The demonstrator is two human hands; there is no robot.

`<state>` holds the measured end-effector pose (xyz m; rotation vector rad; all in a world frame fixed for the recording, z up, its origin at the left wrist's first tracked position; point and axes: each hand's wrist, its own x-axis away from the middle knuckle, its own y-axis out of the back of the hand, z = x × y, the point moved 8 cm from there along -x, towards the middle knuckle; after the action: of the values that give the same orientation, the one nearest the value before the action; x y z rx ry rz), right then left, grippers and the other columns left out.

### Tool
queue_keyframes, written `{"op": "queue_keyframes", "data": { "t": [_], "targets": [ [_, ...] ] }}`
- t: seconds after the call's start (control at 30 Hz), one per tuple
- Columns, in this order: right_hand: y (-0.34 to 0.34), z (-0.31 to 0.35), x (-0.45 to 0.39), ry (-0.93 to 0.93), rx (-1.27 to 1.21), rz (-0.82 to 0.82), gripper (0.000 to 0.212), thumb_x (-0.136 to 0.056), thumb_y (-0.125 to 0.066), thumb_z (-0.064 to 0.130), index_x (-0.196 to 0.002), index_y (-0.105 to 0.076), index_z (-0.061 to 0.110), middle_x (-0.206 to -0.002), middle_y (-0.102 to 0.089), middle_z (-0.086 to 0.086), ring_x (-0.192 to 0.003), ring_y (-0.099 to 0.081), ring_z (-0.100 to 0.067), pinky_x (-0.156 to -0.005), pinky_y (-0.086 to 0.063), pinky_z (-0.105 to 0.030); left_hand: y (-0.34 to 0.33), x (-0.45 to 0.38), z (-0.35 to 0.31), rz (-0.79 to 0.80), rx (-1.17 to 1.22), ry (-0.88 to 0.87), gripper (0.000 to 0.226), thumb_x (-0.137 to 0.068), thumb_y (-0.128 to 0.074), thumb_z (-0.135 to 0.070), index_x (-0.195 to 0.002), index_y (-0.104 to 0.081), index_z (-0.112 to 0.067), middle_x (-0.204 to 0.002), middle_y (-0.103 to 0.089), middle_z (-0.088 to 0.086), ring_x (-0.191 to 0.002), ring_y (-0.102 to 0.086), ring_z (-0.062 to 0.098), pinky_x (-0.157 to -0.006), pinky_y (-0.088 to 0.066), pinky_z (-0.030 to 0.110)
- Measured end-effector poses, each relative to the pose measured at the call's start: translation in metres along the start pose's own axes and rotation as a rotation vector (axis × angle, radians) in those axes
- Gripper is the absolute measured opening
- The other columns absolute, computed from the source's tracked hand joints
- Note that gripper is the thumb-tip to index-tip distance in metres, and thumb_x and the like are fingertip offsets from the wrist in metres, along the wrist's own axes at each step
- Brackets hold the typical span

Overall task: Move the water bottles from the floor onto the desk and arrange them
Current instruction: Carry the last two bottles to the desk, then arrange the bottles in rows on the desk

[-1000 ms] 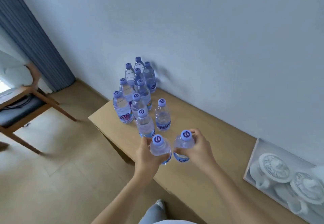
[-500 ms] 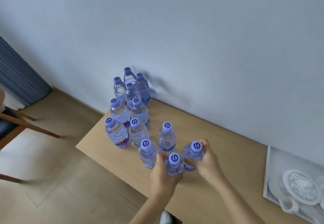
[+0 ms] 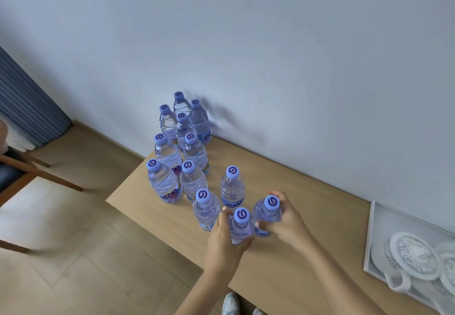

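Note:
Several clear water bottles with purple caps stand in a cluster (image 3: 183,142) at the left end of the light wooden desk (image 3: 283,260), running back to the wall. My left hand (image 3: 225,243) grips one bottle (image 3: 241,226) upright on the desk at the near end of the cluster. My right hand (image 3: 286,221) grips another bottle (image 3: 269,210) just to its right. Both held bottles stand close behind two free ones (image 3: 205,207) (image 3: 232,186).
A white tray (image 3: 371,238) with white cups and a lidded pot sits on the desk at the right. A wooden chair (image 3: 29,169) stands on the floor to the left, by a blue curtain (image 3: 27,107). My shoes (image 3: 230,303) show under the desk edge.
Both hands have brought their bottles forward and set them down against the near end of the cluster. The view has shifted so the desk sits more to the centre.

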<state>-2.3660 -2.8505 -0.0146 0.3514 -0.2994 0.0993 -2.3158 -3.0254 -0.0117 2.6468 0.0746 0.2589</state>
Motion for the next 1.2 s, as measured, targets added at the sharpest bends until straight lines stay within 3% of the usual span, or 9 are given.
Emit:
{"op": "queue_keyframes", "data": {
  "t": [0.07,0.17,0.33,0.5,0.67,0.73,0.87,1.07,1.2],
  "targets": [
    [-0.001,0.015,-0.002,0.016,0.003,0.084,0.078,-0.067,-0.085,0.008,-0.126,-0.043,0.037,-0.125,-0.053,0.016,-0.112,-0.055,-0.005,-0.094,-0.042,-0.02,0.006,0.0,-0.003,0.011,0.022,-0.028,0.073,-0.068,-0.084,-0.034,-0.125,-0.038,-0.038,-0.117,-0.054,-0.028,-0.109,-0.046,-0.015,-0.08,-0.036,0.001],
    [0.002,0.049,-0.003,0.096,0.041,0.129,0.073,-0.071,-0.085,0.028,-0.132,-0.046,0.038,-0.138,-0.045,0.016,-0.128,-0.041,-0.001,-0.108,-0.035,-0.028,0.016,0.002,-0.011,0.003,0.044,-0.054,0.076,-0.067,-0.082,-0.043,-0.124,-0.033,-0.051,-0.112,-0.049,-0.046,-0.108,-0.04,-0.028,-0.081,-0.033,-0.004],
    [-0.003,0.1,-0.024,0.202,0.252,0.112,0.065,-0.076,-0.08,0.037,-0.133,-0.05,0.028,-0.137,-0.052,0.008,-0.127,-0.047,-0.006,-0.1,-0.034,-0.023,0.04,0.005,-0.038,-0.043,0.048,-0.094,0.047,-0.074,-0.064,-0.065,-0.113,-0.039,-0.063,-0.109,-0.044,-0.055,-0.107,-0.039,-0.029,-0.083,-0.037,0.001],
    [-0.035,0.119,-0.058,0.145,0.412,0.26,0.073,-0.074,-0.082,0.028,-0.138,-0.046,0.022,-0.141,-0.05,0.0,-0.127,-0.049,-0.015,-0.104,-0.04,-0.032,0.08,0.011,-0.064,-0.277,0.062,-0.243,0.037,-0.084,-0.066,-0.041,-0.118,-0.063,-0.024,-0.106,-0.065,-0.023,-0.104,-0.053,-0.014,-0.084,-0.036,0.0],
    [-0.06,0.101,-0.077,0.041,0.547,0.34,0.054,-0.068,-0.085,0.014,-0.114,-0.057,0.018,-0.113,-0.059,-0.002,-0.1,-0.056,-0.02,-0.086,-0.047,-0.034,0.101,-0.006,-0.041,-0.348,0.043,-0.185,0.048,-0.083,-0.073,-0.02,-0.126,-0.054,-0.023,-0.121,-0.059,-0.014,-0.115,-0.051,0.0,-0.094,-0.037,0.012],
    [-0.061,0.094,-0.082,0.025,0.522,0.322,0.046,-0.066,-0.085,0.011,-0.105,-0.06,0.014,-0.107,-0.065,-0.004,-0.098,-0.06,-0.022,-0.086,-0.049,-0.035,0.099,-0.016,-0.014,-0.308,0.104,-0.06,0.06,-0.079,-0.077,-0.02,-0.131,-0.047,-0.024,-0.124,-0.053,-0.018,-0.115,-0.047,-0.002,-0.092,-0.034,0.009],
    [-0.063,0.085,-0.086,-0.02,0.452,0.362,0.058,-0.065,-0.087,0.009,-0.115,-0.058,0.021,-0.111,-0.064,0.002,-0.106,-0.059,-0.018,-0.088,-0.047,-0.029,0.074,-0.035,0.02,-0.08,0.219,0.06,0.068,-0.069,-0.083,-0.008,-0.123,-0.047,-0.027,-0.114,-0.056,-0.021,-0.099,-0.052,-0.02,-0.076,-0.039,-0.001],
    [-0.055,0.08,-0.094,-0.022,0.392,0.301,0.064,-0.061,-0.09,0.014,-0.115,-0.056,0.022,-0.111,-0.06,0.005,-0.102,-0.055,-0.013,-0.083,-0.044,-0.027,0.066,-0.059,0.041,-0.033,0.24,0.111,0.066,-0.064,-0.088,-0.016,-0.12,-0.055,-0.027,-0.11,-0.067,-0.012,-0.101,-0.062,0.003,-0.079,-0.048,0.014],
    [-0.04,0.083,-0.097,-0.028,0.272,0.243,0.068,-0.058,-0.092,0.018,-0.116,-0.058,0.02,-0.117,-0.062,0.004,-0.111,-0.058,-0.012,-0.098,-0.047,-0.033,0.075,-0.068,0.041,-0.035,0.241,0.105,0.051,-0.062,-0.089,-0.025,-0.107,-0.063,-0.033,-0.099,-0.072,-0.013,-0.092,-0.068,0.004,-0.069,-0.053,0.017]
  ]
}}
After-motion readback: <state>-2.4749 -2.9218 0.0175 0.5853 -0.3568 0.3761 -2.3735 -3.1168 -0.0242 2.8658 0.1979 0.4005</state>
